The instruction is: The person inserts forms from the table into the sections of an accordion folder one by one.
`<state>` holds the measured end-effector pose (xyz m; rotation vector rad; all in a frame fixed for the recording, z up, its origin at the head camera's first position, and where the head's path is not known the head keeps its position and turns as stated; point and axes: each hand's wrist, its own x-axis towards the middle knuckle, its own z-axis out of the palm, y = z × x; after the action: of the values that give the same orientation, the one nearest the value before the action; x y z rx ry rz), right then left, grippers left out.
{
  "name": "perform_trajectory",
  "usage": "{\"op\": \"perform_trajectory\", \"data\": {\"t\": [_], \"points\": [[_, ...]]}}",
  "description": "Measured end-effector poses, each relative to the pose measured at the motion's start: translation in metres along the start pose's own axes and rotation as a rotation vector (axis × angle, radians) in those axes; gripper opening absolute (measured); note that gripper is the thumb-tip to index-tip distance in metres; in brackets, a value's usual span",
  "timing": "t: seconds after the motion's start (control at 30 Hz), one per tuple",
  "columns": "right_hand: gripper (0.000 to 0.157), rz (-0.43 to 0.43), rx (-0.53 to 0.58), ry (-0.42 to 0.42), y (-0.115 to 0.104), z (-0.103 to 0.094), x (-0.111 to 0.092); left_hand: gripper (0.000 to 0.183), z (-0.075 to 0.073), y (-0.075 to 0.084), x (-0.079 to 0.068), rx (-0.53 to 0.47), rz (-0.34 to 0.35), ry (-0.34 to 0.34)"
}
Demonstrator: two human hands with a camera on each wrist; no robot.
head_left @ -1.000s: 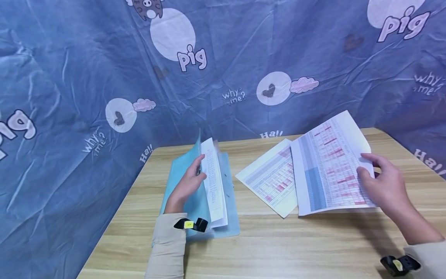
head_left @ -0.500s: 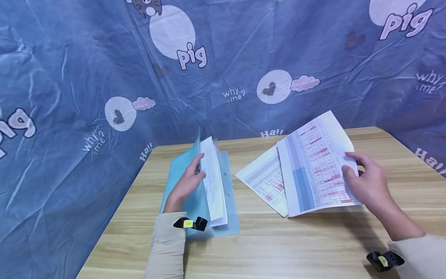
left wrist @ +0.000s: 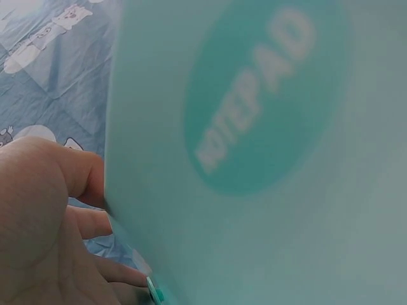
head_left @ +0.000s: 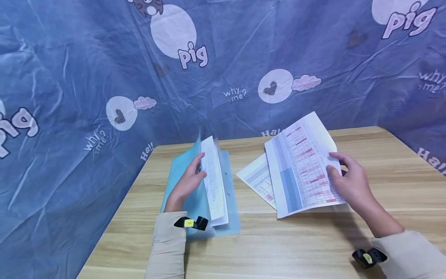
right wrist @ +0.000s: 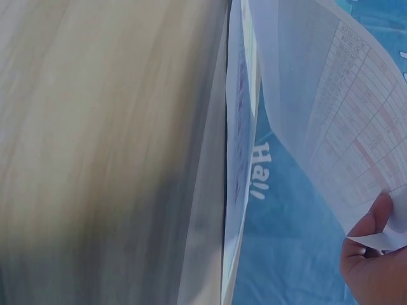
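Head: blue cloth (head_left: 209, 97) backs table (head_left: 271, 248); left hand (head_left: 188, 182) holds folder (head_left: 199, 205), right hand (head_left: 352, 182) pinches sheet (head_left: 302, 170).

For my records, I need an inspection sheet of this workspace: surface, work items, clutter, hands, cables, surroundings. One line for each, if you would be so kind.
Surface: light wood-grain table.
Work items: blue folder, cover raised, white papers inside; printed paper lifted at an angle; second sheet on the table, partly hidden by the lifted one.
Clutter: nothing seen.
Hands: left hand holds the folder's cover at its edge; right hand pinches the lifted paper at its right edge.
Cables: nothing seen.
Surroundings: blue cloth with "pig" and "why me?" prints behind the table; black wrist straps on both arms.
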<state>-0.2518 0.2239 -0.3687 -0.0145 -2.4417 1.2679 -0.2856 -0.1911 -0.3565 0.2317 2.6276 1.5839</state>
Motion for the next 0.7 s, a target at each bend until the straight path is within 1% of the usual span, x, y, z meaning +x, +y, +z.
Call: {"op": "perform_trajectory", "data": {"t": [0.17, 0.47, 0.7], "points": [[0.044, 0.0, 0.034, -0.005, -0.002, 0.008, -0.001, 0.063, 0.0, 0.0, 0.0, 0.007, -0.005, 0.003], [0.042, -0.027, 0.08, 0.006, -0.007, 0.021, -0.002, 0.062, 0.001, -0.002, 0.002, 0.013, -0.01, 0.002], [0.04, -0.048, 0.128, -0.016, -0.015, 0.036, -0.003, 0.062, 0.001, -0.002, 0.002, 0.014, -0.016, 0.001]]}}
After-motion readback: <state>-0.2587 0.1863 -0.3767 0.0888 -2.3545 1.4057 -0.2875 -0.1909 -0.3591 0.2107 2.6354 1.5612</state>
